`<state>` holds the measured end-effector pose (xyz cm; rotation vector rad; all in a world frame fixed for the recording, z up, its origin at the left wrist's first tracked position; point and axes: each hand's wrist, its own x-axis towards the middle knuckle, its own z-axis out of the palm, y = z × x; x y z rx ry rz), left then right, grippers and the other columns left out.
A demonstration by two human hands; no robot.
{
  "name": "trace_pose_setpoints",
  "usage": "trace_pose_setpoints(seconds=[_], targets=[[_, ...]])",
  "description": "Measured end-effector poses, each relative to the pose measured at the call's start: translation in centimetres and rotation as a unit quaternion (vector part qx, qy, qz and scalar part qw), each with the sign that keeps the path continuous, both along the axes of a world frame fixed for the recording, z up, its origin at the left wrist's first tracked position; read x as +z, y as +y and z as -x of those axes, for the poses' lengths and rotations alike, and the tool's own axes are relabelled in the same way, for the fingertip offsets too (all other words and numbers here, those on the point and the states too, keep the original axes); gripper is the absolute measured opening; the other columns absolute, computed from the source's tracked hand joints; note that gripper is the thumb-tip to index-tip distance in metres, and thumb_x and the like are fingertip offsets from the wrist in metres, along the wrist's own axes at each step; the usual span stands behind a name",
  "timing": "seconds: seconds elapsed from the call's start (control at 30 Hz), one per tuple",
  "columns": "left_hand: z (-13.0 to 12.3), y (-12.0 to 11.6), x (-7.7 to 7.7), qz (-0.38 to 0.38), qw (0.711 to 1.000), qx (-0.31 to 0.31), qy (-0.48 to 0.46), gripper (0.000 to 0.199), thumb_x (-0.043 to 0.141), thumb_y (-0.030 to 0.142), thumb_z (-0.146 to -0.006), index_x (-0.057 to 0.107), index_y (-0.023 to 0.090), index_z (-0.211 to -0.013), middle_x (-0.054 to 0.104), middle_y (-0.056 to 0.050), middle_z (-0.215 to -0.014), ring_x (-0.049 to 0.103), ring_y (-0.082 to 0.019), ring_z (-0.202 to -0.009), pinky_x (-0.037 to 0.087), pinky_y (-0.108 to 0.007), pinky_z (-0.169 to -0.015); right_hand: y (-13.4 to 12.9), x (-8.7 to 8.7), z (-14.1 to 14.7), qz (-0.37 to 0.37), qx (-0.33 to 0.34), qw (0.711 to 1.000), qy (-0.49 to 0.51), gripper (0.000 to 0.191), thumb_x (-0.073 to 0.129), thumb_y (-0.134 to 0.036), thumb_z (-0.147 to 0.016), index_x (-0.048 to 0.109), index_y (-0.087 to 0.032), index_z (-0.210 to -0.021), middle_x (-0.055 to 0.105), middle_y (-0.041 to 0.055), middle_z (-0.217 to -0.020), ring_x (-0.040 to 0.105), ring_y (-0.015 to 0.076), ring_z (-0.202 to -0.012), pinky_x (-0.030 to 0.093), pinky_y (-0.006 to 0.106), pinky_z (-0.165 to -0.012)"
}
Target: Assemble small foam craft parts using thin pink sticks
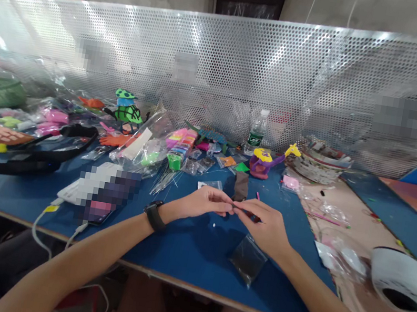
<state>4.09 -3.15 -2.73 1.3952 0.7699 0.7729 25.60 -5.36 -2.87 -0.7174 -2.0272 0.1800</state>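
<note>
Above the blue table (180,250), my left hand (211,203) and my right hand (266,229) meet fingertip to fingertip. Both are closed in a pinch on a small dark piece (233,206), mostly hidden by the fingers. Just behind them lies a dark grey-brown lump (241,185) that looks like modelling clay. A clear bag with dark contents (249,260) is by my right wrist. A tiny white bit (214,225) sits below my left fingers. Beyond the hands stands a purple and yellow clay figure (262,164) with a giraffe-like head.
Bagged coloured clay (182,146), thin wires (164,181) and a water bottle (256,134) are at the back. A phone (107,203), a white cabled device (84,183) and a black strap (38,157) lie left. A paper basket (319,161) and white roll (401,279) stand right.
</note>
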Motion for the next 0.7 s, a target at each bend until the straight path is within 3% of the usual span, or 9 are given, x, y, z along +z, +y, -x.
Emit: trace_pose_setpoints(seconds=[0.2, 0.37, 0.53, 0.7], targets=[[0.09, 0.02, -0.06, -0.026, 1.0, -0.011, 0.005, 0.038, 0.084, 0.041, -0.07, 0.075, 0.013, -0.094, 0.074, -0.006, -0.081, 0.066, -0.013, -0.073, 0.052, -0.026, -0.074, -0.08, 0.01, 0.02, 0.016, 0.004, 1.0, 0.001, 0.015, 0.066, -0.028, -0.093, 0.077, -0.022, -0.099, 0.076, 0.005, -0.091, 0.068, 0.0133, -0.065, 0.054, 0.023, -0.054], [0.14, 0.08, 0.03, -0.027, 0.999, -0.02, 0.014, 0.034, 0.083, 0.041, -0.072, 0.076, 0.014, -0.092, 0.073, -0.005, -0.079, 0.064, -0.012, -0.071, 0.051, -0.026, -0.074, -0.12, 0.02, -0.02, 0.03, 0.015, 0.999, -0.003, 0.017, 0.063, -0.03, -0.095, 0.078, -0.023, -0.099, 0.076, 0.0058, -0.091, 0.071, 0.0164, -0.075, 0.056, 0.026, -0.06], [0.1, -0.09, 0.38, -0.042, 0.998, -0.012, 0.034, 0.033, 0.08, 0.042, -0.075, 0.077, 0.014, -0.091, 0.071, -0.004, -0.075, 0.061, -0.011, -0.068, 0.05, -0.025, -0.072, -0.2, 0.1, 0.0, 0.056, 0.015, 0.998, 0.008, 0.017, 0.066, -0.034, -0.093, 0.078, -0.024, -0.099, 0.076, 0.005, -0.09, 0.068, 0.0138, -0.066, 0.054, 0.024, -0.053], [0.15, -0.14, 0.56, -0.049, 0.998, -0.023, 0.036, 0.034, 0.077, 0.044, -0.077, 0.077, 0.013, -0.09, 0.072, -0.006, -0.078, 0.061, -0.011, -0.069, 0.05, -0.025, -0.072, -0.11, 0.13, -0.08, 0.069, 0.018, 0.997, 0.007, 0.017, 0.065, -0.032, -0.094, 0.079, -0.023, -0.096, 0.077, 0.0048, -0.089, 0.07, 0.0152, -0.072, 0.054, 0.023, -0.055]])
